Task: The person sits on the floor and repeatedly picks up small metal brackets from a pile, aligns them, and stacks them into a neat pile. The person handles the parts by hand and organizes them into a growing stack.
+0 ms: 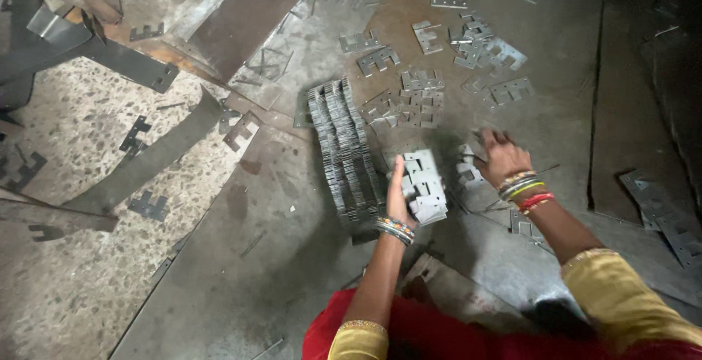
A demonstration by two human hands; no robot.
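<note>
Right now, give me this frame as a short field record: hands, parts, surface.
left hand: left hand holds a small stack of flat notched metal plates, palm against its side
right hand: right hand spread open, reaching down to loose plates on the floor, nothing gripped
long row: row of plates on edge, just left of the held stack
scattered plates: scattered plates lying flat farther out
surface: grey metal sheet over speckled floor
scrap: punched strip at left

Mustard-yellow short sleeves with embroidered cuffs, red garment below — stacked multicoloured bangles on both wrists.
</note>
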